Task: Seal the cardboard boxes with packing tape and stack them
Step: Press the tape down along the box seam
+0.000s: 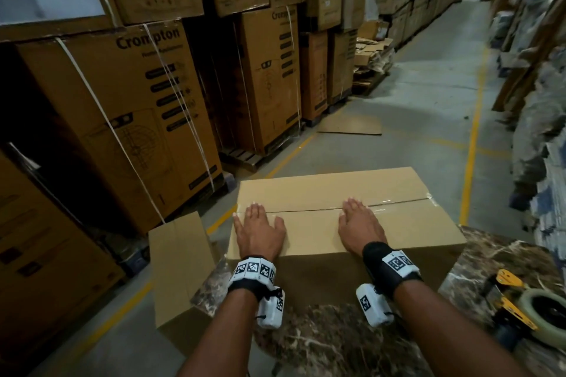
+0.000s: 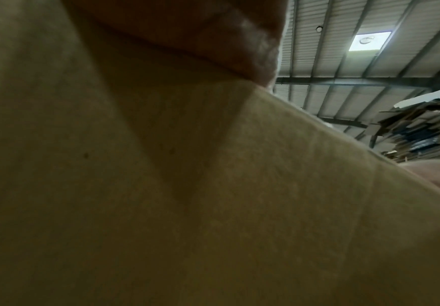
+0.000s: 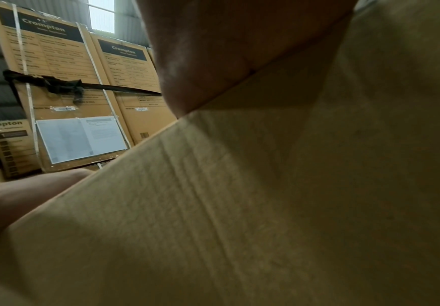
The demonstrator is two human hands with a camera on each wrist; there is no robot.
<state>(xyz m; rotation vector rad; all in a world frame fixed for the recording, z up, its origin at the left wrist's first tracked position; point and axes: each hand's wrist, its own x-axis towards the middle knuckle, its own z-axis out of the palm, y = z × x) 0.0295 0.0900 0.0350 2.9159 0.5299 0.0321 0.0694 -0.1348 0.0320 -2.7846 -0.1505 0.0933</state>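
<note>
A plain brown cardboard box (image 1: 312, 232) sits on a dark marble table (image 1: 330, 343), its flaps closed and clear tape (image 1: 395, 203) along the right part of the centre seam. My left hand (image 1: 258, 228) lies flat on the box top near its left end, fingers straight, tips at the seam. My right hand (image 1: 360, 223) lies flat further right, fingertips on the seam where the tape begins. Both wrist views are filled by cardboard (image 2: 161, 207) (image 3: 266, 207) with the heel of a palm (image 2: 200, 35) (image 3: 239, 47) pressed on it. A yellow tape dispenser (image 1: 526, 306) rests on the table at the right.
A second plain box (image 1: 180, 263) stands at the table's left edge. Tall strapped Crompton cartons (image 1: 131, 119) line the left side. A flat cardboard sheet (image 1: 349, 125) lies on the concrete aisle ahead. Wrapped goods (image 1: 539, 144) are piled along the right.
</note>
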